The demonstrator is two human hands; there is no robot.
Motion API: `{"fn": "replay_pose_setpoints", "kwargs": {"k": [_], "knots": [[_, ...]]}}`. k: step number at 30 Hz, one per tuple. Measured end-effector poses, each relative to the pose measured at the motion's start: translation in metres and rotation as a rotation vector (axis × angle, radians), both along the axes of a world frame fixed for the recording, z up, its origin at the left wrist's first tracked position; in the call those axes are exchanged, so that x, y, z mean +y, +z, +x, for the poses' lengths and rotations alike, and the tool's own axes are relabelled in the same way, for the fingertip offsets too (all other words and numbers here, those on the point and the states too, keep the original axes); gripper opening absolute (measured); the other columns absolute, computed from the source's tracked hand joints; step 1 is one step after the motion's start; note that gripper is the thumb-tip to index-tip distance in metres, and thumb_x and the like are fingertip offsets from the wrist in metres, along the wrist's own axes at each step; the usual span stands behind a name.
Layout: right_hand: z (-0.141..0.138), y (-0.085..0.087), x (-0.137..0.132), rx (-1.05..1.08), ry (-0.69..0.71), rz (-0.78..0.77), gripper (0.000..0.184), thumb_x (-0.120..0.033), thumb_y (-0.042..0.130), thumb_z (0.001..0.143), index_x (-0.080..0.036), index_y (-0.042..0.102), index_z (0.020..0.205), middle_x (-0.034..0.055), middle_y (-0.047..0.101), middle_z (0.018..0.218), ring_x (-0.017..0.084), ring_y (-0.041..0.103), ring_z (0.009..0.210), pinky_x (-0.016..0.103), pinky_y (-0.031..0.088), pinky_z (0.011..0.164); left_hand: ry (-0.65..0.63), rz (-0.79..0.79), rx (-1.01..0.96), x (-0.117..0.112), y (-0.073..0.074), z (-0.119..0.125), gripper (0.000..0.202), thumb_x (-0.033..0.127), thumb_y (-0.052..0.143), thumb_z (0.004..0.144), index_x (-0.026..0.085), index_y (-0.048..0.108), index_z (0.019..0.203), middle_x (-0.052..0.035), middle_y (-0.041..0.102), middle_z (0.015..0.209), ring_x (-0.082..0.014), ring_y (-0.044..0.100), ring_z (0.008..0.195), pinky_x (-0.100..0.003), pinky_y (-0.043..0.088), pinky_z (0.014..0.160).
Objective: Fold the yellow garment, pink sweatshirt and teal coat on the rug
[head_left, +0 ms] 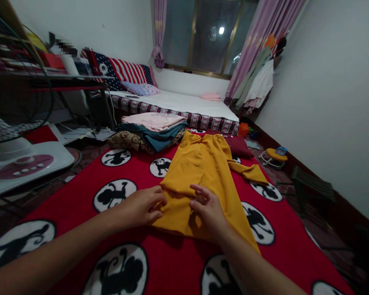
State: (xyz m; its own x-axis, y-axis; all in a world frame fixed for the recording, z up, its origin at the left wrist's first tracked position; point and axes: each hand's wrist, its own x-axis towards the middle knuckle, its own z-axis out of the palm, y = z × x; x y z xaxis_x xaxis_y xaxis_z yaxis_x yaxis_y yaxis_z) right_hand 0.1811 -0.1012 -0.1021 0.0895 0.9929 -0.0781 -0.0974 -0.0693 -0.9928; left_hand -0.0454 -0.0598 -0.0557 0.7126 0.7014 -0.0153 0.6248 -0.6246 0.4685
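Since the blanket [80,196] lies broad and mostly level, it gives the garment [215,168] full support; probably why the mustard cloth rests there spread lengthwise, narrow end away from the wearer, hem [169,227] near. Garment location: middle of the blanket, directly under both hands.

Left hand [149,205]: at the garment's left edge, just above the hem, fingers bent over the cloth, thumb below them. Cloth may be pinched there; contact points hidden, so cannot tell. Right hand [207,205]: inboard, over the lower part, forefinger stretched out, thumb apart from it, remaining fingers partly curled. Whether these grip any cloth, cannot tell.

Placement reads as deliberate: one hand at the side edge, one further in, so the panel between them is presumably controlled from both ends. A crosswise fold [181,190] runs between the hands; a dark gap by the right fingertips suggests a layer standing slightly off the one beneath.

Sleeve [255,174] juts out right across the blanket, bent partway along; nothing weighs it down, which likely lets it lie loose.

Pile [160,137]: pink, teal and brown-patterned pieces stacked beyond, left of the narrow end. Maroon cloth [240,146] sits opposite, on the right. Both lie outside the hands' area, apparently leaving them room.
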Motion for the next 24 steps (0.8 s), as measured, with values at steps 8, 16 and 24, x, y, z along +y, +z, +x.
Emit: {"fn": "replay_pose_setpoints", "kwargs": {"k": [8,16,24], "knots": [[0.022,0.009,0.007,-0.773,0.049,0.178,0.039,-0.021,0.067,0.071,-0.019,0.068,0.109,0.0075,0.060,0.104,0.016,0.060,0.077,0.032,0.051,0.071,-0.060,0.071,0.046,-0.002,0.015,0.007,0.012,0.029,0.062,0.082,0.021,0.071,0.080,-0.0038,0.064,0.091,-0.0169,0.061,0.081,-0.024,0.041,0.067],[0.023,0.011,0.014,-1.060,0.047,0.523,0.015,-0.016,0.055,0.085,-0.021,0.068,0.090,0.0087,0.066,0.105,0.022,0.059,0.099,0.036,0.047,0.088,-0.277,0.196,0.045,-0.025,-0.011,0.036,0.020,0.036,0.071,0.076,0.019,0.069,0.087,-0.0071,0.063,0.099,-0.0224,0.058,0.090,-0.030,0.044,0.076],[0.041,0.021,0.023,-0.716,-0.155,0.497,0.017,-0.026,0.052,0.086,-0.019,0.066,0.095,0.0060,0.070,0.098,0.020,0.064,0.091,0.031,0.048,0.078,-0.242,-0.002,-0.240,-0.024,-0.018,0.056,0.021,0.018,0.053,0.086,0.020,0.074,0.090,-0.0064,0.071,0.084,-0.0178,0.065,0.081,-0.025,0.047,0.073]]}}
